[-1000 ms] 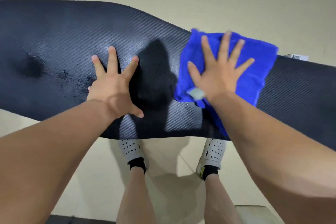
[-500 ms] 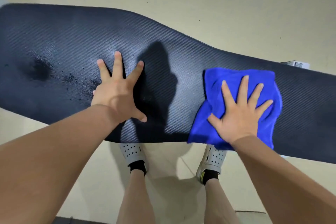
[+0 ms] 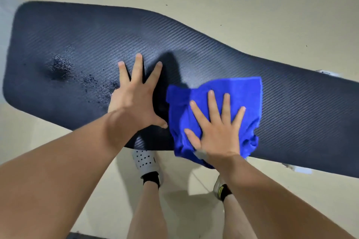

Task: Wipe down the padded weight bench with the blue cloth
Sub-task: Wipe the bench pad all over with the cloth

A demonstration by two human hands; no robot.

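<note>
Head view: right hand [image 3: 217, 132] flat on blue cloth [image 3: 242, 91] atop dark padded bench [image 3: 301, 103], fingers [image 3: 211, 101] splayed, grasping nothing; left hand [image 3: 134, 99] spread flat beside it.

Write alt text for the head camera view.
Seen from above, a person's right hand presses a blue cloth flat on a black padded bench, while the left hand braces beside it, fingers spread. Wet speckles mark the pad further left.
</note>
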